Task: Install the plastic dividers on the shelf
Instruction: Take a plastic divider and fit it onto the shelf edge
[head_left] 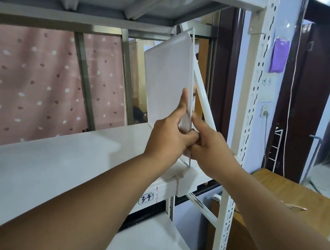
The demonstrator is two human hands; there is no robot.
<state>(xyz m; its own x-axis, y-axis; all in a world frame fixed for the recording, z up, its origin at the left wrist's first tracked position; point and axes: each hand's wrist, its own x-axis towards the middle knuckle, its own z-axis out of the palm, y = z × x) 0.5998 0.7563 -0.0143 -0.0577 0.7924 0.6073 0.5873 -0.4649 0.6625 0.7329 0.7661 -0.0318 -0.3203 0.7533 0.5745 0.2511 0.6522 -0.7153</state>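
Note:
A white plastic divider [166,76] with a thin wire frame stands tilted at the right end of the white metal shelf [43,158]. Its top reaches up near the underside of the shelf above. My left hand [169,130] grips the divider's lower near edge, thumb stretched up along its face. From the right, my right hand [207,141] closes on the same lower corner, its fingers touching my left hand. The wire foot of the divider pokes down at the shelf's front edge.
The perforated white upright post [247,117] stands just right of my hands, with a diagonal white brace [203,103] behind the divider. A pink dotted curtain [35,80] hangs behind the shelf. A wooden table [292,196] sits lower right. A lower shelf [148,249] lies beneath.

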